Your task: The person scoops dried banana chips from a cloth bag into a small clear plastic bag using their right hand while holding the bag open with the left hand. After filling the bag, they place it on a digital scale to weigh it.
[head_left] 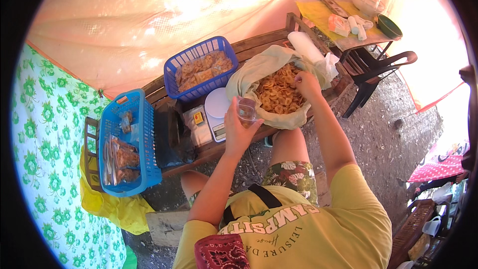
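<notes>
My left hand holds a small clear plastic bag upright by its side; brownish contents show at its bottom. My right hand is at the right side of a heap of banana chips, its fingers bent down against them. Whether those fingers grip a chip is hidden. The chips fill a wide container lined with a pale greenish sheet, whose edges fold outward. Left of it, a white digital kitchen scale stands with nothing on its round plate, close behind my left hand.
On the wooden bench are a blue basket of filled bags, clear plastic sheets under a small yellow box, and a white roll. A light-blue basket with bagged chips stands left. A dark plastic chair is at right.
</notes>
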`<control>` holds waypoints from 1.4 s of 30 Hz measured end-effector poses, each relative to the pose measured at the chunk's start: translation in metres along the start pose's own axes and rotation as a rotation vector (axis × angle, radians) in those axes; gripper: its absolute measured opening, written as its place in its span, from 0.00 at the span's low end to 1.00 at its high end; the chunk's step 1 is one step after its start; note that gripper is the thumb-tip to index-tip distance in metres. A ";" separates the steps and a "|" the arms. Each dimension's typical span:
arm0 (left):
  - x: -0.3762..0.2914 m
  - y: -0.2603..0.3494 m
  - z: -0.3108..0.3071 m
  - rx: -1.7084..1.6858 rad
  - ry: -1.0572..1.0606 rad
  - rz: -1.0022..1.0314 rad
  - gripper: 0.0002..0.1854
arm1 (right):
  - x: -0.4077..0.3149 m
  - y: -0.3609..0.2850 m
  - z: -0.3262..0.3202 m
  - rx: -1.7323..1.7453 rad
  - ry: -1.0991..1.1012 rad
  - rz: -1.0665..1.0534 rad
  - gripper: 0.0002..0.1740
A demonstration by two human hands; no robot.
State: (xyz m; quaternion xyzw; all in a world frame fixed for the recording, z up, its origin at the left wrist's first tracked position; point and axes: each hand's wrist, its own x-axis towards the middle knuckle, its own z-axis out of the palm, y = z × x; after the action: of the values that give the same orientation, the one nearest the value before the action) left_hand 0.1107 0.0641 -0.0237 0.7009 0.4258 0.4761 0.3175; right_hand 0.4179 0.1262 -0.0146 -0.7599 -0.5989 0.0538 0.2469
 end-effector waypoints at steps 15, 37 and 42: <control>0.021 0.014 0.011 -0.072 0.020 -0.029 0.55 | -0.018 -0.095 -0.043 0.220 -0.320 -0.096 0.19; -0.001 0.015 -0.003 -0.012 0.066 -0.023 0.55 | 0.004 -0.026 -0.013 0.772 -0.265 0.189 0.14; -0.007 0.019 -0.010 -0.038 0.044 -0.033 0.53 | 0.000 -0.026 -0.008 1.102 -0.313 0.319 0.11</control>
State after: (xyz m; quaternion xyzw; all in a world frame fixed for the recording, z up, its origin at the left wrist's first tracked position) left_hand 0.1057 0.0504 -0.0068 0.6768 0.4351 0.4943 0.3291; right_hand 0.3980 0.1277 0.0034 -0.5835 -0.3904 0.5045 0.5026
